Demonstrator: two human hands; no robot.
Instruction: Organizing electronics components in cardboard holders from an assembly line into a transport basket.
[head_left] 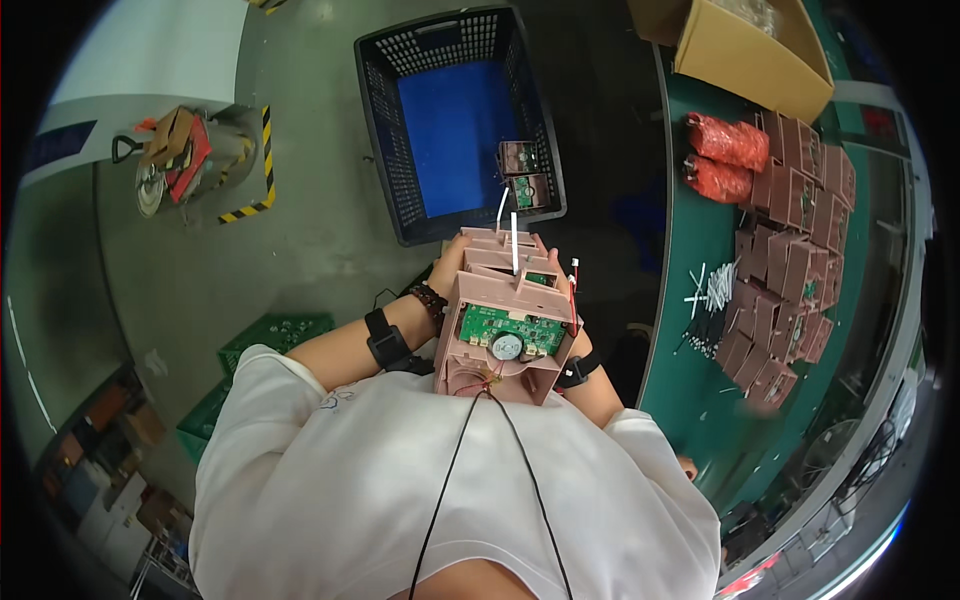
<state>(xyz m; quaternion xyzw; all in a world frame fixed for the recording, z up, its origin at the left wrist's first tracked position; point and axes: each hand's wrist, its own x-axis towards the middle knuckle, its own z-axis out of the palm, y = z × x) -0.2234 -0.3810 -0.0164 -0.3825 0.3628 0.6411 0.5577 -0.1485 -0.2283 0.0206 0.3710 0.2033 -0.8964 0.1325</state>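
Note:
I carry a stack of pink plastic housings [505, 320] against my chest, each with a green circuit board and loose red and white wires. My left hand [447, 264] grips the stack's far left side; the wrist wears a bead bracelet and a black band. My right hand [582, 348] supports the stack's right side and is mostly hidden behind it. Ahead on the floor stands a dark blue mesh crate [385, 130] with a blue bottom. Two more pink housings [526, 176] sit by the crate's right wall; I cannot tell whether they rest there or are falling.
A green-topped table [680, 200] curves along my right, with several pink housings [790, 270], two red bags [725, 160], white and black sticks [708, 300] and a cardboard box [750, 50]. Green crates [270, 335] stand at lower left, a yellow-black striped base [255, 165] farther left.

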